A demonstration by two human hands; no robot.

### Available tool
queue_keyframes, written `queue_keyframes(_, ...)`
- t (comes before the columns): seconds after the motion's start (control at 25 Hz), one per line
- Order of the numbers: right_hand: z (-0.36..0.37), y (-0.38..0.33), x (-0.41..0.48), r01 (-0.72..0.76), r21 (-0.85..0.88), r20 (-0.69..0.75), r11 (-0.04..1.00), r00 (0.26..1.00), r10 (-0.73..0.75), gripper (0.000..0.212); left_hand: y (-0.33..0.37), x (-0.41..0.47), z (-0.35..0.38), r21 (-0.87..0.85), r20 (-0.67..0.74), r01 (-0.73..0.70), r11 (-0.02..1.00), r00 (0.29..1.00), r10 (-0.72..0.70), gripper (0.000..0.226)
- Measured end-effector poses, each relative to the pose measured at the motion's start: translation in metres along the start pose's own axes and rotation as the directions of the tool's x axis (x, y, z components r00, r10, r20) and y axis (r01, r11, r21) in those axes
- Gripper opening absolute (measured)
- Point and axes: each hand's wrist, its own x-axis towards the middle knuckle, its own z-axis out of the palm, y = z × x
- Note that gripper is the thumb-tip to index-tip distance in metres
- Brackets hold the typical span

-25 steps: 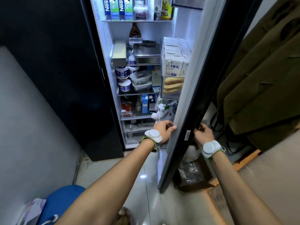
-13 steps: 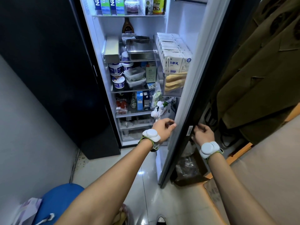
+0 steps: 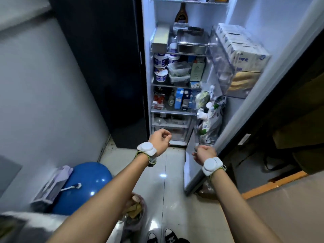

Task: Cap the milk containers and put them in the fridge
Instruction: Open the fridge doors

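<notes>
The fridge (image 3: 146,95) stands open, its door (image 3: 249,109) swung to the right. Milk containers (image 3: 209,118) with white caps sit in the door's lower bin, white cartons with green print leaning together. My left hand (image 3: 160,141) hangs in front of the bottom drawers, fingers loosely curled, holding nothing. My right hand (image 3: 204,152) is just below that door bin, near the door's inner edge, fingers also loosely curled and off the door. Both wrists carry white bands.
Shelves hold tubs (image 3: 160,67), a steel tray (image 3: 192,43), boxes and blue cartons (image 3: 182,100). White cartons (image 3: 245,50) fill the upper door bin. A blue ball (image 3: 85,183) lies on the floor at left, a lined bin (image 3: 134,211) is by my shoes, a dark coat (image 3: 301,123) hangs right.
Both hands have come off the fridge door: the left left its inner edge, the right came from behind it to the inner side. The view has pulled back and swung left.
</notes>
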Motion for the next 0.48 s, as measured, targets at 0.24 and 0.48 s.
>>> queue_keyframes(0.24,0.087,0.003,-0.034,0.054,-0.145,0.307,0.988,0.952,-0.007,0.011,-0.062,-0.065,-0.063,-0.061,-0.269,0.214,0.975,0.937,-0.223,0.005)
queue_keyframes(0.48,0.159,0.030,-0.090,0.144,-0.341,0.592,0.929,0.800,0.093,0.013,-0.104,-0.160,-0.106,-0.176,-0.517,0.409,0.895,0.736,-0.438,0.014)
